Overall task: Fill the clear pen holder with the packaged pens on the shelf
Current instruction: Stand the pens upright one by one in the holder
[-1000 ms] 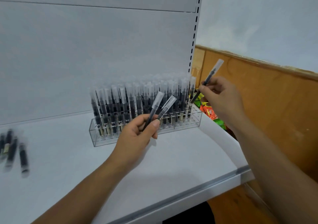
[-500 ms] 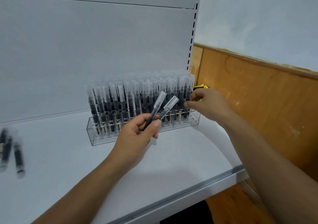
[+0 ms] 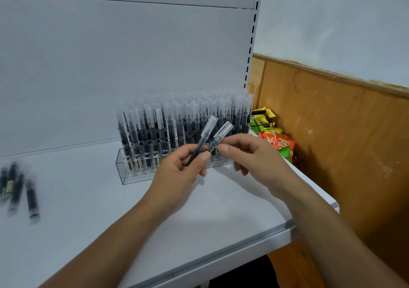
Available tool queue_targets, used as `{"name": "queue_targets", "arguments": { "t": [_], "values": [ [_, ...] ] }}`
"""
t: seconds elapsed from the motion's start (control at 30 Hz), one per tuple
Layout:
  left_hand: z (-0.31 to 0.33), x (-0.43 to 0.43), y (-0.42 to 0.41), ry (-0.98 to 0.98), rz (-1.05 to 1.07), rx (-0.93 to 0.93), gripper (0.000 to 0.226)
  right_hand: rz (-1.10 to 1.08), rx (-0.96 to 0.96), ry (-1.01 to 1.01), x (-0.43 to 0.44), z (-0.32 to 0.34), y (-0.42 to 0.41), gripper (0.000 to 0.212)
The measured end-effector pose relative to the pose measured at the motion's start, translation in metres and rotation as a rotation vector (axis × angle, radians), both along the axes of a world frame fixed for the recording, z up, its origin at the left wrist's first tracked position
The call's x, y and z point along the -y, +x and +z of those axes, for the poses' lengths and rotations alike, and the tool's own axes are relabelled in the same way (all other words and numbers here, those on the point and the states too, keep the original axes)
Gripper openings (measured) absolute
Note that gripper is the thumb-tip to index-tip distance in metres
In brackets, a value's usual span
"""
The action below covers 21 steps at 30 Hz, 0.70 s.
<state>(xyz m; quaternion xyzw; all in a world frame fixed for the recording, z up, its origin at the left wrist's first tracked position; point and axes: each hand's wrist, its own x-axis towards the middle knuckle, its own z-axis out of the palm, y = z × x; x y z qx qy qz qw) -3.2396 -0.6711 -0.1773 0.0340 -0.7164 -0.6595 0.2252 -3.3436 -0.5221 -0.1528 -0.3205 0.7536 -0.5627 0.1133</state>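
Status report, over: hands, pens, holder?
Left hand grips two pens. Right hand pinches the right pen. Holder looks crowded. Nothing blocks it; spare pens lie left.

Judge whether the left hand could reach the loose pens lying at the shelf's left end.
Probably yes: only bare shelf lies between the left hand and the loose pens, though its grip holds two pens.

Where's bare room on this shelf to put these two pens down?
Bare shelf between the loose pens at left and the clear pen holder; also forward to the front lip, left of the left hand. Crowded: the holder, packed with pens.
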Motion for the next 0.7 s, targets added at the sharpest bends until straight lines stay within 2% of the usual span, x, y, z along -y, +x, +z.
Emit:
{"name": "queue_targets", "arguments": {
  "t": [0.23, 0.33, 0.4, 0.53, 0.7],
  "values": [
    [-0.001, 0.0, -0.002, 0.013, -0.005, 0.016, 0.022, 0.044, 0.074, -0.196, 0.009, 0.007, 0.004, 0.015],
    [-0.003, 0.002, -0.004, 0.129, -0.031, 0.018, 0.03, -0.068, 0.148, -0.352, -0.001, 0.022, -0.011, 0.013],
    [-0.005, 0.003, -0.005, 0.16, -0.028, 0.012, 0.034, -0.196, 0.114, -0.41, -0.01, 0.033, -0.023, 0.011],
    [-0.006, 0.004, -0.005, 0.155, -0.042, 0.0, 0.036, -0.381, -0.119, -0.268, -0.027, 0.043, -0.046, 0.011],
    [-0.007, 0.004, -0.006, 0.163, -0.046, -0.006, 0.038, -0.456, -0.303, -0.105, -0.026, 0.04, -0.063, 0.01]
  ]
}}
